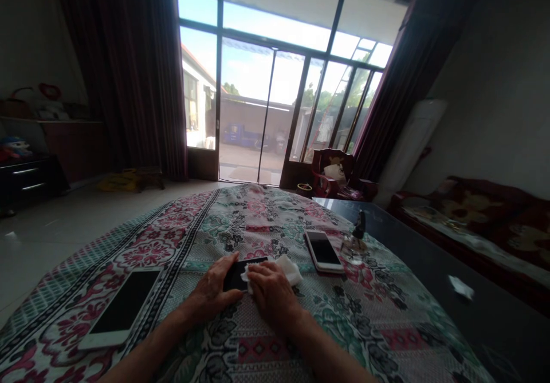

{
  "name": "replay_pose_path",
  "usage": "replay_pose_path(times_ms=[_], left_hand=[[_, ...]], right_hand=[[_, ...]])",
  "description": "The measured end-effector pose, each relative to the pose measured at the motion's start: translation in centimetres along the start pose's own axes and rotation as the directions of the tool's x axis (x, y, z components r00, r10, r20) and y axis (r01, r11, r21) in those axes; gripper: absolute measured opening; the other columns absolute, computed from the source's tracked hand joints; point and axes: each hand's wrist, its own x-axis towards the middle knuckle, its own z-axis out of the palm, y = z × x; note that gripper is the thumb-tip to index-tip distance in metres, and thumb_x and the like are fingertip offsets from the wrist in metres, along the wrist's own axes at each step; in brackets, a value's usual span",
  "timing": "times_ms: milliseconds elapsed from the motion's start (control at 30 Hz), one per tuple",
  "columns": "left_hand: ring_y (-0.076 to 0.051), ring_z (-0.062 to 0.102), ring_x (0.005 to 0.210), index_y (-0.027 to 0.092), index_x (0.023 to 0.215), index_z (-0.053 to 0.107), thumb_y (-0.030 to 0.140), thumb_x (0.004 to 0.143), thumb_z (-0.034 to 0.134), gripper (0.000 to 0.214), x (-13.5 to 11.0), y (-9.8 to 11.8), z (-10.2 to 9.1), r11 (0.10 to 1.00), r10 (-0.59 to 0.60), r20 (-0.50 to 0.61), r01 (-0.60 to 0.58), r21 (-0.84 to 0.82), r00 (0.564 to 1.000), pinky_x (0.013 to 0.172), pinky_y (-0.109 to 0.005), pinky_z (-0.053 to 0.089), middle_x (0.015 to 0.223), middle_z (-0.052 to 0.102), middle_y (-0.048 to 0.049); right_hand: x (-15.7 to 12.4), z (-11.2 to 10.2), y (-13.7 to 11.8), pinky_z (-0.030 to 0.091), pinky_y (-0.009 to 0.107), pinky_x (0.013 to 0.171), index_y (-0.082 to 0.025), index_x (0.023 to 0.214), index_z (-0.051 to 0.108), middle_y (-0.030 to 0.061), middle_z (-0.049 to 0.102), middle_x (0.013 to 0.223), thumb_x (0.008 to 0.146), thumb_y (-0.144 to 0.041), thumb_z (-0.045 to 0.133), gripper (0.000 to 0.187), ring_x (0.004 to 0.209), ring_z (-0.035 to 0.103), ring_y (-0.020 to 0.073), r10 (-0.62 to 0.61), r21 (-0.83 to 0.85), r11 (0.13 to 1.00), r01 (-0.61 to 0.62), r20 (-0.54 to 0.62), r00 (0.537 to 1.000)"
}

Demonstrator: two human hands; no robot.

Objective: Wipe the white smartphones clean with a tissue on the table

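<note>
A flat black phone (233, 278) lies on the patterned tablecloth (258, 320) in front of me. My left hand (211, 289) grips its left end, with the thumb along the near edge and fingers at the far edge. A crumpled white tissue (289, 269) is under my right hand (272, 290), whose closed fingers press it onto the phone's right part, hiding that area. To the left lies a larger white phone (125, 305) with a dark screen. Another white phone (324, 251) rests to the right, beside a clear glass bottle (354, 249) with a black pump top.
A dark glossy table (412, 257) adjoins on the right, with a crumpled white scrap (461, 287) on it. Beyond stand a wooden sofa (485, 200) and a wooden chair (334, 171). Glass doors (258, 114) are at the back, a black drawer cabinet (30, 180) far left.
</note>
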Motion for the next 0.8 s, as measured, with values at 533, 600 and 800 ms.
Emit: replay_pose_path(times_ms=[533, 600, 800], left_hand=[[-0.032, 0.049, 0.127, 0.015, 0.135, 0.046, 0.038, 0.073, 0.065, 0.069, -2.1, 0.1, -0.2, 0.965, -0.028, -0.255, 0.093, 0.244, 0.967, 0.108, -0.048, 0.038, 0.134, 0.056, -0.0146], [-0.03, 0.05, 0.126, 0.013, 0.136, 0.046, 0.034, 0.075, 0.061, 0.066, -2.6, 0.2, -0.4, 0.966, -0.046, -0.242, 0.104, 0.235, 0.969, 0.108, -0.046, 0.039, 0.133, 0.057, -0.0142], [-0.029, 0.052, 0.123, 0.011, 0.136, 0.047, 0.031, 0.071, 0.062, 0.069, -2.1, 1.8, 0.5, 0.966, -0.112, -0.214, 0.157, 0.207, 0.97, 0.105, -0.042, 0.041, 0.127, 0.061, -0.0152]], right_hand=[[-2.6, -0.3, 2.5, 0.038, 0.041, 0.106, -0.021, 0.11, 0.069, 0.0072, 0.065, 0.122, 0.092, -0.018, 0.046, 0.029, 0.116, 0.054, 0.0222, 0.176, 0.018, 0.984, -0.175, -0.16, 0.971], [-2.7, -0.4, 2.3, 0.038, 0.041, 0.106, -0.021, 0.11, 0.068, 0.0079, 0.062, 0.126, 0.089, -0.017, 0.049, 0.029, 0.118, 0.052, 0.0229, 0.188, 0.004, 0.982, -0.19, -0.168, 0.968], [-2.7, -0.7, 2.2, 0.042, 0.036, 0.099, -0.02, 0.105, 0.069, 0.0085, 0.063, 0.116, 0.083, -0.011, 0.051, 0.03, 0.11, 0.054, 0.022, 0.248, -0.012, 0.967, -0.256, -0.208, 0.946]])
